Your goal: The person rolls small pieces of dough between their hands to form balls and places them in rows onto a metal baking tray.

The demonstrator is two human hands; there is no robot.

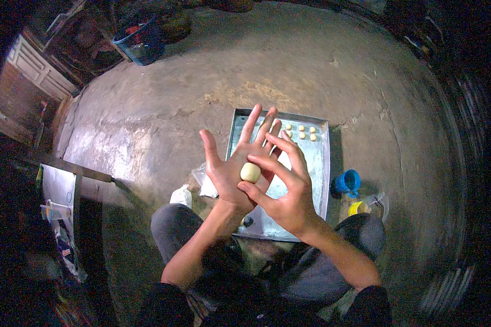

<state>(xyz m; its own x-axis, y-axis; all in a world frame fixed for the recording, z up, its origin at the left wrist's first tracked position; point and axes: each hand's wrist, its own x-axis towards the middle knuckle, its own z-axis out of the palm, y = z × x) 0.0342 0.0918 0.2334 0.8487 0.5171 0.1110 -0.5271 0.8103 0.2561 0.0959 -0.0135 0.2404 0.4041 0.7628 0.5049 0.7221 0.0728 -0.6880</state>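
A pale, round dough ball (250, 173) lies against the palm of my left hand (233, 173), which is open with its fingers stretched and spread. My right hand (289, 191) comes over from the right, its thumb and index fingertip at opposite sides of the ball. Its other fingers reach across the left hand's fingers. Both hands are above a shallow metal tray (317, 174) on the floor in front of me. Several small dough balls (301, 128) sit in rows near the tray's far right corner; my fingers may hide more.
A blue mug (347, 183) stands right of the tray, beside a clear plastic bag with something yellow (357, 208). Left of the tray are a white bag (181, 196) and a clear plastic bag (206, 182). A blue basket (142, 44) stands far left, a low table (60, 182) nearer left.
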